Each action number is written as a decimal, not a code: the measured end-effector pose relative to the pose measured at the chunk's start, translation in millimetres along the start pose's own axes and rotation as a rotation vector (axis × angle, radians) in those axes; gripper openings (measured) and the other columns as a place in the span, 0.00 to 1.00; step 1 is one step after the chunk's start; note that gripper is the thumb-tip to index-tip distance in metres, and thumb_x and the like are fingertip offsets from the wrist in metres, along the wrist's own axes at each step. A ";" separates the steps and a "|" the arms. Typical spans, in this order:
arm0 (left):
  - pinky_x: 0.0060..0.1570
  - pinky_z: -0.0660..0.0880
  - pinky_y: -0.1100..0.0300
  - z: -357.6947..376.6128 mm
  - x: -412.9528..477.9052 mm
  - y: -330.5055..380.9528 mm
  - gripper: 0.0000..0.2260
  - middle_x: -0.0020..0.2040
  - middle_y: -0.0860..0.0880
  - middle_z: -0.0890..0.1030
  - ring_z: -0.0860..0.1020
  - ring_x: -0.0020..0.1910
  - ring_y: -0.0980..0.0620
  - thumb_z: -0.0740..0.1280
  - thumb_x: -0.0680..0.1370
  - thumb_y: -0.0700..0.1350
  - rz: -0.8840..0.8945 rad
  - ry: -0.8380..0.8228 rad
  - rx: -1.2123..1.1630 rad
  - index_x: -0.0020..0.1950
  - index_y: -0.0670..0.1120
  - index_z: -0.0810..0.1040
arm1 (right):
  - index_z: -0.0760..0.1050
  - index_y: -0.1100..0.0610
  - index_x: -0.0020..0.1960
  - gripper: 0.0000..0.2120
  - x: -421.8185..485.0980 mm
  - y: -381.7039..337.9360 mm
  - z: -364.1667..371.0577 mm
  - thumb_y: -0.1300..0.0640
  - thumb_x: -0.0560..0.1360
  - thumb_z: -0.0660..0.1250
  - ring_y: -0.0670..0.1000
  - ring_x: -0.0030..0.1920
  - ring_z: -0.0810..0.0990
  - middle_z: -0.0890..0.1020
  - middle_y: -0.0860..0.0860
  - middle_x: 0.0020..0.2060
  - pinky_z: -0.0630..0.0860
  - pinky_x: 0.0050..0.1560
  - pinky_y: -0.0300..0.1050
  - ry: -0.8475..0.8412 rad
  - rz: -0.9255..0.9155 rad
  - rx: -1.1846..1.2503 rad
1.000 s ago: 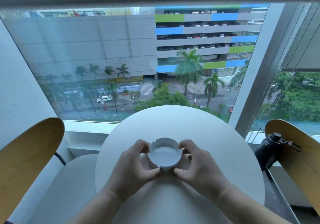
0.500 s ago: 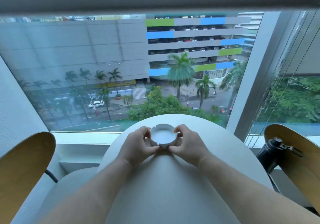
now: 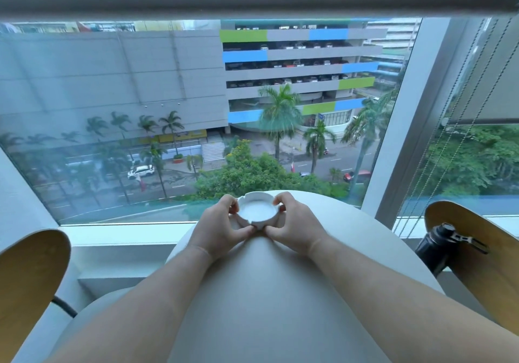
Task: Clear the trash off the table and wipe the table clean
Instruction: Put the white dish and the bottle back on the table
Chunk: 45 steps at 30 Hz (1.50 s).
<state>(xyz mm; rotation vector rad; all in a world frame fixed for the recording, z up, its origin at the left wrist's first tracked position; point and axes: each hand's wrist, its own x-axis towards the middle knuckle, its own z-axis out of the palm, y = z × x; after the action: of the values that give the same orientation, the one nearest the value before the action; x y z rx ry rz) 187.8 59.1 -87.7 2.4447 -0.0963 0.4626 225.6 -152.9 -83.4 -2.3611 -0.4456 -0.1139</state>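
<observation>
White ashtray (image 3: 257, 212) is at the far edge of the round white surface (image 3: 365, 250), nr the window (image 3: 140, 109), held btwn both hands. Left hand (image 3: 217, 229) takes its left side: fingers (image 3: 230, 200) curled over the far rim, thumb at the near rim, pinching the ashtray. Right hand (image 3: 295, 227) mirrors it on the right side w/ fingers (image 3: 280, 198) hooked on the far rim & thumb at the near edge. The two thumbs nearly meet at the front of the ashtray. Can't tell if the ashtray rests on the surface or is just off it. Its inside looks plain white. Both forearms reach fwd across the surface. Left chair back (image 3: 31, 278), wooden, at the far left; right chair back (image 3: 483, 264), also wooden, at the far right w/ a black bottle (image 3: 434, 246) just beside it. White sill (image 3: 126, 236) runs under the window. Blind cords (image 3: 455, 137) hang at the right pane. Outside: street, palms, parking bldg
</observation>
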 end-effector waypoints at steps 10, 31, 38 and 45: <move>0.37 0.63 0.60 1.6 5.7 -1.9 0.25 0.40 0.60 0.72 0.72 0.39 0.52 0.82 0.68 0.52 -0.034 0.018 -0.025 0.48 0.52 0.66 | 0.67 0.51 0.60 0.28 11.6 4.2 7.6 0.50 0.67 0.78 0.55 0.51 0.81 0.82 0.50 0.49 0.79 0.54 0.51 0.020 0.022 0.004; 0.52 0.76 0.51 -6.3 -27.5 -7.3 0.27 0.53 0.49 0.75 0.78 0.51 0.46 0.82 0.67 0.55 -0.103 0.066 0.053 0.55 0.48 0.71 | 0.64 0.51 0.70 0.39 -29.8 0.4 -3.1 0.46 0.68 0.82 0.50 0.63 0.77 0.75 0.48 0.64 0.74 0.66 0.48 0.004 0.086 0.029; 0.41 0.74 0.52 -20.3 -86.4 28.5 0.14 0.39 0.56 0.76 0.75 0.38 0.52 0.78 0.72 0.53 -0.011 0.105 0.119 0.41 0.54 0.73 | 0.77 0.50 0.60 0.18 -106.1 0.8 -27.9 0.46 0.73 0.76 0.48 0.55 0.78 0.80 0.47 0.54 0.75 0.60 0.45 -0.012 0.028 -0.015; 0.36 0.76 0.56 6.1 -127.6 111.0 0.12 0.40 0.59 0.78 0.77 0.38 0.56 0.75 0.74 0.56 0.107 -0.025 0.028 0.39 0.55 0.74 | 0.81 0.49 0.50 0.05 -191.6 36.7 -78.9 0.49 0.77 0.71 0.44 0.46 0.77 0.78 0.42 0.44 0.76 0.52 0.44 -0.028 -0.056 -0.019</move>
<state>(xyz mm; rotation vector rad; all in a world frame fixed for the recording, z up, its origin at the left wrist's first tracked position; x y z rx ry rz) 50.3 -38.3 -72.3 2.4818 -0.2338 0.4834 62.4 -285.7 -88.2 -2.3718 -0.5268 -0.1116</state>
